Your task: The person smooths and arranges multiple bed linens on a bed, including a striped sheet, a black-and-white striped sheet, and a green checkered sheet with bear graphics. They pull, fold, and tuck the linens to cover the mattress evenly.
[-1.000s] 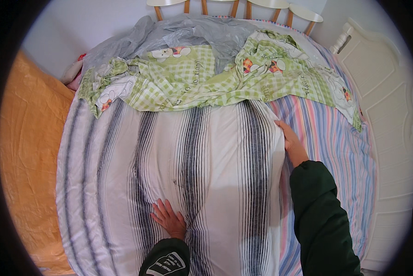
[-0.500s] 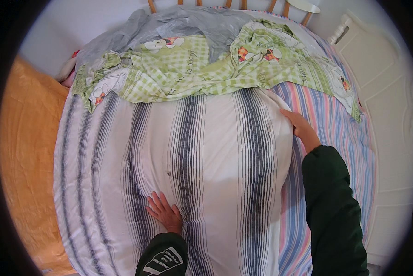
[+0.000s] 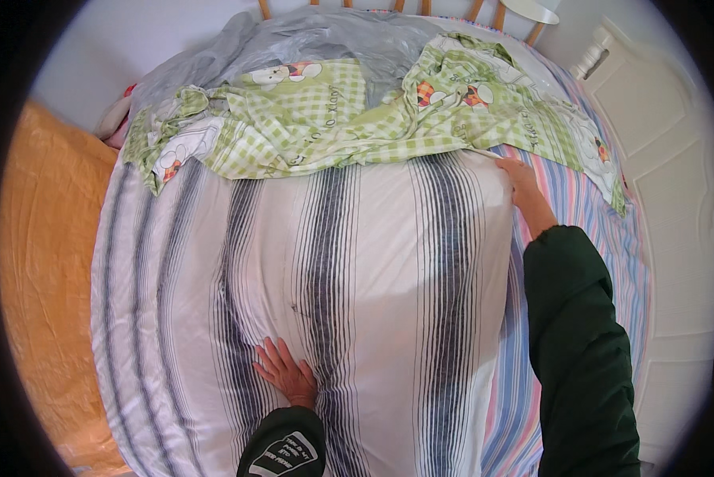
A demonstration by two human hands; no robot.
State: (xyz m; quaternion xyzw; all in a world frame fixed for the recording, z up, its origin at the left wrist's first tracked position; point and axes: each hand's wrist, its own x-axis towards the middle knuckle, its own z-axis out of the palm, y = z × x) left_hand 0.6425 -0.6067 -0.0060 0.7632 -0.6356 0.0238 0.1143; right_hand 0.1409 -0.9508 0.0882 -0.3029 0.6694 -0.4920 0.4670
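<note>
A white cloth with dark stripes [image 3: 388,270], seemingly a sheet or quilt cover, is spread over the bed. My left hand [image 3: 288,374] lies flat on it near the lower middle, fingers spread. At the cloth's upper right corner, my right hand [image 3: 520,184] pinches the edge, its fingers closed on the fabric. Just beyond the corner lies a rumpled green-checked cloth [image 3: 325,127] with cartoon figures, across the far part of the bed. Under the striped cloth's right edge, a pink and blue striped sheet [image 3: 563,199] shows.
A grey translucent plastic sheet [image 3: 309,40] is heaped at the far end. An orange-brown cover [image 3: 55,302] runs along the left side. A cream headboard [image 3: 675,175] stands at the right. Wooden slats [image 3: 474,9] and a pale rounded piece [image 3: 532,9] show at the far edge.
My right hand has moved farther away and slightly right with the cloth's corner, pulling its right edge straighter and outward. My left hand stays flat in nearly the same place.
</note>
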